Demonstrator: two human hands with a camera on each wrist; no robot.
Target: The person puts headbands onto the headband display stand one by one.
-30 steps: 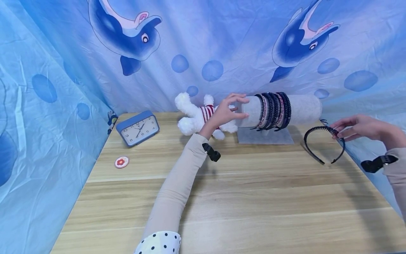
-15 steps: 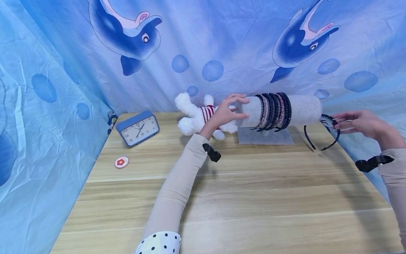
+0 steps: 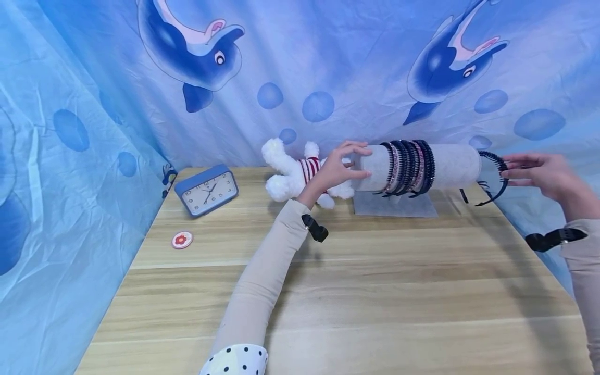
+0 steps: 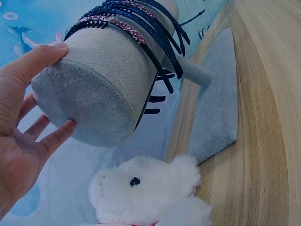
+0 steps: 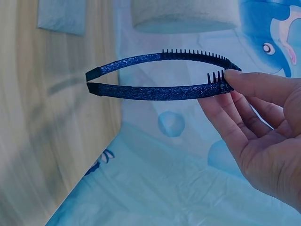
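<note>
A grey padded headband stand [image 3: 457, 165] holds several dark and pink glittery headbands [image 3: 407, 169] on its horizontal cylinder. My left hand [image 3: 334, 171] grips the cylinder's left end, thumb and fingers spread about its rim and end face [image 4: 84, 101]. At the other end, my right hand [image 3: 544, 174] pinches a dark blue glittery headband [image 5: 160, 92] between thumb and fingers. Its toothed arch is level with the cylinder's right end, and its two tips point away from the hand in the right wrist view. In the head view the cylinder's end partly overlaps this headband.
A white plush toy [image 3: 286, 179] in a red-striped top lies beside the stand, partly behind the left hand. A blue alarm clock [image 3: 207, 192] and a round flower badge [image 3: 182, 239] are on the left of the wooden table [image 3: 356, 302]. Dolphin-print curtains [image 3: 281, 62] enclose the back and sides.
My right hand has carried the headband up and back, beside the right end of the cylinder. The left hand keeps its place on the stand; the head view has shifted slightly.
</note>
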